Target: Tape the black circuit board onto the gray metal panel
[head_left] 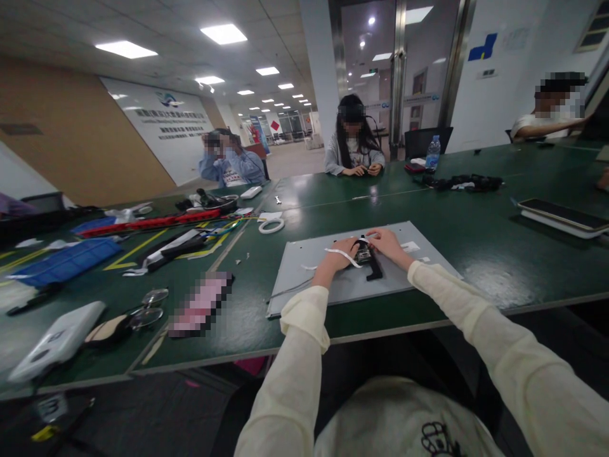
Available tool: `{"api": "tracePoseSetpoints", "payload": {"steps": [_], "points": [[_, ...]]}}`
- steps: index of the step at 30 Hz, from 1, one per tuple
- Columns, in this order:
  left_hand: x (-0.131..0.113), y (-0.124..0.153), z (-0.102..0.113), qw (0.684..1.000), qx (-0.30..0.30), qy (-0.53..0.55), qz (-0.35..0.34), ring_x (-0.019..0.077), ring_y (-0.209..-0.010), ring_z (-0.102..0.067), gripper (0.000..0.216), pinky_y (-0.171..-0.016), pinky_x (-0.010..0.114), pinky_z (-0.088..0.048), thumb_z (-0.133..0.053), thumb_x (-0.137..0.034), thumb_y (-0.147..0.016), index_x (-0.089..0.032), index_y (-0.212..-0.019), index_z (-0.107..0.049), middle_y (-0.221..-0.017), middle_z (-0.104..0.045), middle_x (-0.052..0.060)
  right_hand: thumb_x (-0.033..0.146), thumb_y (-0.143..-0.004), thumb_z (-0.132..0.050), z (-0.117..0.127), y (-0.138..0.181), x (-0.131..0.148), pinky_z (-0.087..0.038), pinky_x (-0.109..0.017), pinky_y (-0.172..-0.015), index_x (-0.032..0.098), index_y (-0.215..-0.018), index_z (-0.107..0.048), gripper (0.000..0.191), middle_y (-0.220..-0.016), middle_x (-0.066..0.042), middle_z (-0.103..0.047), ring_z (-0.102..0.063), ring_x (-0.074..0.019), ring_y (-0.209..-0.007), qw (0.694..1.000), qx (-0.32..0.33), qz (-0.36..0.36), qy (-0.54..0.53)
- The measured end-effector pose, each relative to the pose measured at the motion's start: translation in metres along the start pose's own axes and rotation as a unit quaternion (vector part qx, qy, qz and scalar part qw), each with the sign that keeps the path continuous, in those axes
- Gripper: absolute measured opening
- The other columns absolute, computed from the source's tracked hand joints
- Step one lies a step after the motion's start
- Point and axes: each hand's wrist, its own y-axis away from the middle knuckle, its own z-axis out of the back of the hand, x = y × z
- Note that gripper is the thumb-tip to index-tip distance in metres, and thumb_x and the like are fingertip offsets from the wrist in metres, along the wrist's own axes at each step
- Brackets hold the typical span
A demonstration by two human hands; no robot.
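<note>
Green worktable [476,241], grey panel [304,279]: left hand [343,251] and right hand [386,244] pinch a small black part [365,256] between them (fingers closed); a white strip [340,254] trails left of the grip, apparently not yet fastened.

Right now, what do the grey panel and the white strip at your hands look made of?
Grey panel: likely sheet metal, painted or bare, since it is thin and flat with a dull, even sheen. White strip: seems to be thin flexible plastic or flat cable, as it curves loosely by the left hand.
</note>
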Motion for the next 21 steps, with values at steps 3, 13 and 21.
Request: {"api": "tracePoseSetpoints", "payload": {"steps": [3,13,21], "points": [[0.000,0.000,-0.002,1.000,-0.005,-0.006,-0.004,0.0228,-0.121,-0.057,0.040,-0.105,0.036,-0.041,-0.031,-0.036,-0.098,-0.019,-0.127,-0.054,-0.131,-0.061,0.010,0.019,-0.081,-0.056,0.001,0.002,0.000,-0.048,-0.022,-0.063,0.015,-0.104,-0.068,0.026,-0.075,-0.004,-0.070,-0.064,-0.0142,-0.065,0.997,-0.007,0.024,0.068],[-0.003,-0.003,-0.001,1.000,0.010,-0.018,-0.009,0.0240,-0.122,-0.056,0.038,-0.106,0.037,-0.040,-0.036,-0.035,-0.097,-0.017,-0.123,-0.057,-0.130,-0.062,0.012,0.024,-0.093,-0.047,0.003,0.021,0.019,-0.044,-0.029,-0.076,0.018,-0.121,-0.058,0.030,-0.096,-0.012,-0.070,-0.065,-0.0238,-0.091,0.937,0.008,0.058,0.345],[-0.001,-0.005,0.000,0.999,0.027,-0.025,-0.008,0.0243,-0.121,-0.057,0.039,-0.106,0.037,-0.040,-0.038,-0.029,-0.094,-0.017,-0.125,-0.056,-0.132,-0.060,0.012,0.024,-0.099,-0.038,0.004,0.035,0.027,-0.044,-0.032,-0.078,0.018,-0.128,-0.050,0.032,-0.103,-0.015,-0.068,-0.064,-0.0262,-0.095,0.903,0.030,0.075,0.421]]}}
